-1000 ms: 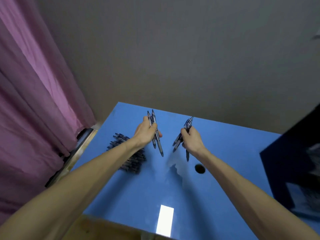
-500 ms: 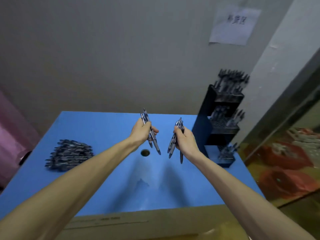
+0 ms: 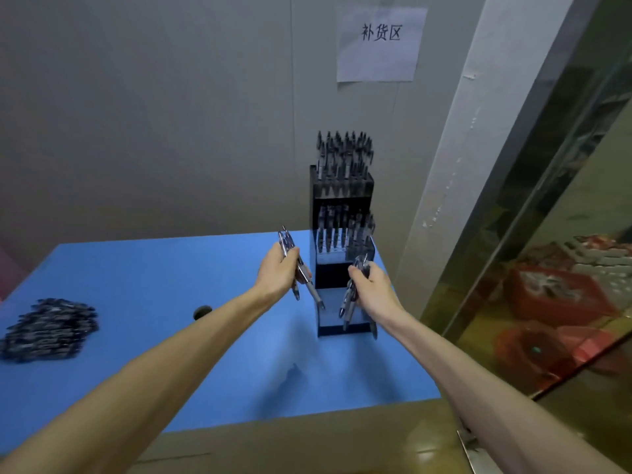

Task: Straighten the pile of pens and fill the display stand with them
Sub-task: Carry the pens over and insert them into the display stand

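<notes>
A black tiered display stand [image 3: 342, 203] stands at the far right of the blue table [image 3: 154, 278]. Its top tier is packed with upright pens and its middle tier holds several. My left hand [image 3: 278, 273] grips a small bunch of pens [image 3: 301, 268], tips pointing down, just left of the stand. My right hand [image 3: 371, 287] grips another bunch of pens [image 3: 349, 297] in front of the stand's lowest tier. A dark pile of pens [image 3: 48, 328] lies at the table's left edge.
A round cable hole [image 3: 202, 311] sits in the table left of my left forearm. A paper sign [image 3: 379, 44] hangs on the grey wall. A glass partition [image 3: 547, 234] rises to the right, with red boxes [image 3: 554, 295] behind it.
My view has swung right, bringing the stand to the centre. Both hands, still holding their pens, have moved up close to the stand. The pile now lies far to the left.
</notes>
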